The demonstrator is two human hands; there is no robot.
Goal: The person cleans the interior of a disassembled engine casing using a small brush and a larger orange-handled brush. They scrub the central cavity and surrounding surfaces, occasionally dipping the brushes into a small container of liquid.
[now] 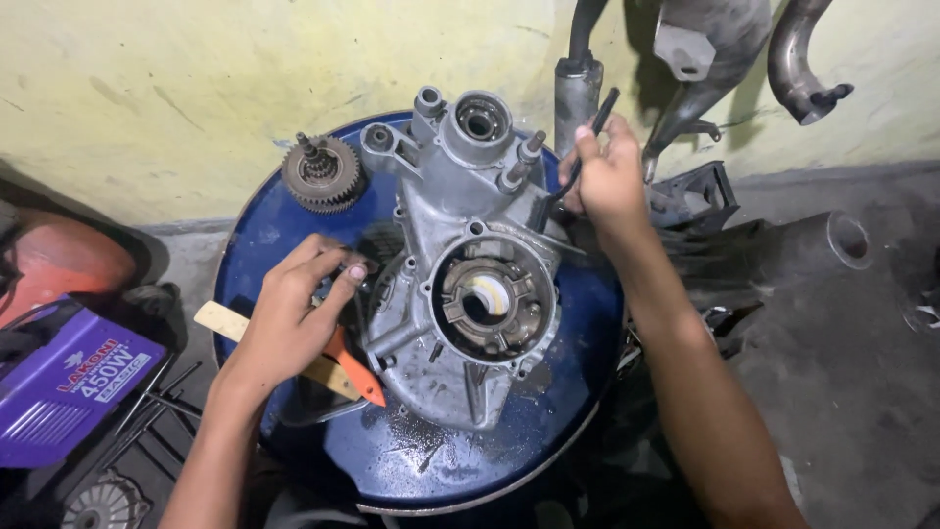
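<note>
The engine crankcase [460, 274], a grey cast-metal housing, is lying flat in the middle of the frame on the round top of a blue drum [548, 411], its large circular bearing opening facing up and a smaller cylinder-mouth opening pointing toward the top of the frame. It is looking heavy and rigid, with an oily film and wet spatter glistening around it on the drum, so it is likely sitting slippery to bare fingers; the thick outer flanges and the bolt bosses along its rim are looking like the firmest places to grip, while the thin protruding studs near the top are seeming less suited for lifting. The left hand [294, 313] is hovering at the casing's left edge, fingers pinched together on a small dark part that is too small to identify. The right hand [607, 176] is reaching to the upper right of the casing, closed around a thin black bent tool [578, 162], possibly a hex key. Under the left hand a pale wooden stick [220, 321] and an orange-handled tool [357, 377] are lying on the drum. A toothed gear cluster [321, 174] is resting at the drum's upper-left edge. As for containers, a purple box [69, 387] is sitting at the lower left of the frame, its contents hidden, and the drum top is sealed.
</note>
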